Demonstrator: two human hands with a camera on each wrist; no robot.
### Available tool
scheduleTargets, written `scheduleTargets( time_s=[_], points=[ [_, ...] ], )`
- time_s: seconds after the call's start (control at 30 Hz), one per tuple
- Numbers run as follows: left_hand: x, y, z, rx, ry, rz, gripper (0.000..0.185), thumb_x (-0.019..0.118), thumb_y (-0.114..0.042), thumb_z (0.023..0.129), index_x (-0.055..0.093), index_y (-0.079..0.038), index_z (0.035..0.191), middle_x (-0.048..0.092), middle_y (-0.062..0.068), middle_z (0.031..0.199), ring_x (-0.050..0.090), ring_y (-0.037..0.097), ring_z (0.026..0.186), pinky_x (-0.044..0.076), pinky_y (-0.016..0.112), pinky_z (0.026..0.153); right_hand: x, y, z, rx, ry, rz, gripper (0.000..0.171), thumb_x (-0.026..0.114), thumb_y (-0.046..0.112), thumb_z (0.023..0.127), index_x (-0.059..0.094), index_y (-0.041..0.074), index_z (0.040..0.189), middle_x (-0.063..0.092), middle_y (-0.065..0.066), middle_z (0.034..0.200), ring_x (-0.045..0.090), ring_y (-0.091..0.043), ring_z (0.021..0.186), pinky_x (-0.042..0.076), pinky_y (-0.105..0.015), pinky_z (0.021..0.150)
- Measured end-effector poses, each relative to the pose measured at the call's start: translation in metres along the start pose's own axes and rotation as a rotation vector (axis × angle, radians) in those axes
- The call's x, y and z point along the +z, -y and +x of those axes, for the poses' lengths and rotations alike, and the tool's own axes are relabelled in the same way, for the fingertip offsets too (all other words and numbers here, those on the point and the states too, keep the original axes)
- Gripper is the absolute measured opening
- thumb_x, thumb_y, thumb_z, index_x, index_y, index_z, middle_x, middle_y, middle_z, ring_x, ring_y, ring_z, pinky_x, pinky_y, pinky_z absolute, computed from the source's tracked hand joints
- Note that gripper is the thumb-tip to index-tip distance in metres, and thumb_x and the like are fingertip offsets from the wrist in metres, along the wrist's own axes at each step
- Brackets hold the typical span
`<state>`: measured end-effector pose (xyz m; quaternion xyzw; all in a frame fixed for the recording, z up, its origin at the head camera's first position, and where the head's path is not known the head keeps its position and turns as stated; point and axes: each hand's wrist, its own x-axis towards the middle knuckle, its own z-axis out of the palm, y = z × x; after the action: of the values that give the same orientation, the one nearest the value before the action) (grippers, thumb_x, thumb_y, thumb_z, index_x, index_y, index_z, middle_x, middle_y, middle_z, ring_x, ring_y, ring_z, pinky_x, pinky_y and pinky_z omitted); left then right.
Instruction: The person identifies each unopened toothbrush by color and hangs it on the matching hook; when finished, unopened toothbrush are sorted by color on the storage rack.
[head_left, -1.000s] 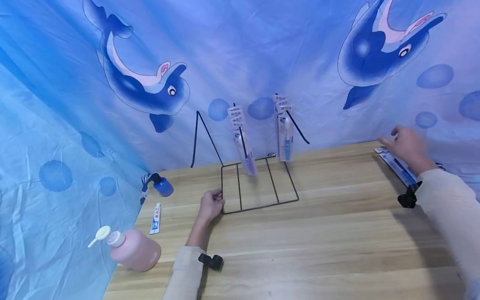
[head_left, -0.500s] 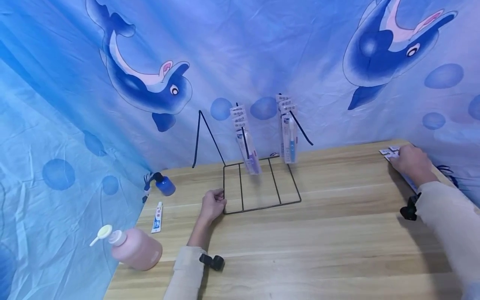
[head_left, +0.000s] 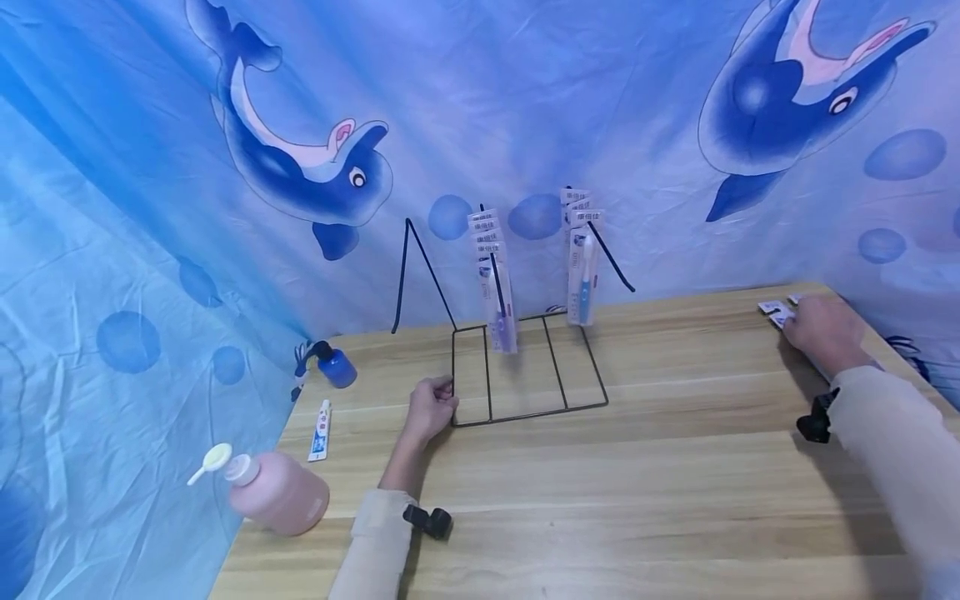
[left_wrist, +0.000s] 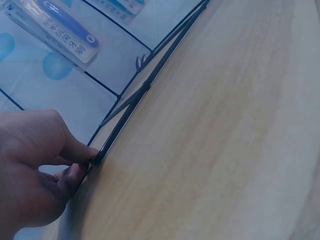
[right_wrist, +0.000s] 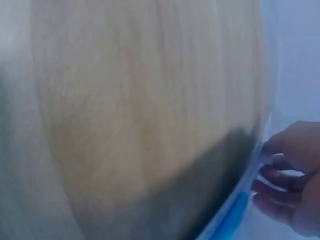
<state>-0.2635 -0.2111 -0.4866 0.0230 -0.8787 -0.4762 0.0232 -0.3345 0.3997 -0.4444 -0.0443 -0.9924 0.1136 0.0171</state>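
A black wire display rack (head_left: pixel 555 362) stands at the back of the wooden table. Packaged toothbrushes hang from two of its prongs: a purple-handled stack (head_left: pixel 507 329) in the middle and a blue-handled stack (head_left: pixel 583 267) on the right. My left hand (head_left: pixel 431 408) pinches the left side of the rack's base between thumb and fingers. At the far right, my right hand (head_left: pixel 827 332) covers several toothbrush packs (head_left: pixel 776 312) lying on the table. In the right wrist view its thumb and curled fingers grip the edge of a clear toothbrush pack (right_wrist: pixel 231 216) with a blue handle.
A pink pump bottle (head_left: pixel 279 493), a toothpaste tube (head_left: pixel 319 431) and a small blue bottle (head_left: pixel 337 367) with a black top are on the left of the table (head_left: pixel 600 500). The rack's left prong (head_left: pixel 401 279) bears no pack. A dolphin-print curtain (head_left: pixel 645 100) hangs behind.
My right hand has come down from above the packs at the far right and grips one. My left hand keeps its pinch on the rack. The view has shifted slightly.
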Motion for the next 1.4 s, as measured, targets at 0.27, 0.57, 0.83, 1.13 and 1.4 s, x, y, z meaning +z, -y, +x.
scheduleTargets(
  time_s=[0.27,0.57,0.83,1.13,1.4],
  points=[
    [-0.002,0.0,0.0,0.0,-0.016,0.011,0.046,0.063,0.011,0.082,0.056,0.014,0.128,0.063,0.017,0.098,0.06,0.025,0.089,0.058,0.03,0.079,-0.029,0.033,-0.001,-0.098,-0.09,0.142,0.029,0.048,0.014,0.092,0.043,0.004,0.065,0.046,-0.014,0.061,0.046,-0.029,0.054,0.037,-0.039,0.044],
    [-0.006,0.003,-0.001,0.003,-0.031,-0.001,0.047,0.062,0.012,0.081,0.056,0.015,0.127,0.062,0.018,0.098,0.06,0.027,0.09,0.058,0.027,0.077,-0.07,0.1,-0.023,-0.159,-0.25,0.237,0.024,0.056,0.016,0.092,0.051,-0.007,0.087,0.054,-0.025,0.075,0.052,-0.034,0.061,0.04,-0.039,0.047],
    [-0.005,0.005,-0.002,-0.017,-0.015,0.0,0.048,0.063,0.011,0.082,0.055,0.014,0.13,0.061,0.017,0.1,0.06,0.026,0.091,0.058,0.031,0.081,-0.096,0.168,-0.082,-0.466,-0.557,0.314,0.016,0.07,0.006,0.083,0.058,-0.003,0.088,0.063,-0.023,0.082,0.066,-0.037,0.068,0.05,-0.026,0.05],
    [-0.002,0.003,-0.004,0.003,-0.004,-0.006,0.048,0.062,0.012,0.081,0.054,0.016,0.128,0.061,0.018,0.099,0.059,0.026,0.089,0.058,0.027,0.076,-0.098,0.216,-0.139,-0.675,-0.626,0.447,0.015,0.07,-0.003,0.078,0.059,-0.001,0.088,0.061,-0.01,0.084,0.068,-0.023,0.069,0.05,-0.005,0.064],
    [0.0,0.0,-0.004,0.007,-0.014,-0.02,0.045,0.063,0.011,0.082,0.057,0.015,0.127,0.062,0.017,0.097,0.06,0.025,0.088,0.057,0.026,0.076,-0.092,0.236,-0.151,-0.72,-0.59,0.498,0.017,0.072,-0.003,0.078,0.061,0.001,0.09,0.063,-0.008,0.088,0.068,-0.02,0.072,0.059,-0.027,0.06]
  ],
)
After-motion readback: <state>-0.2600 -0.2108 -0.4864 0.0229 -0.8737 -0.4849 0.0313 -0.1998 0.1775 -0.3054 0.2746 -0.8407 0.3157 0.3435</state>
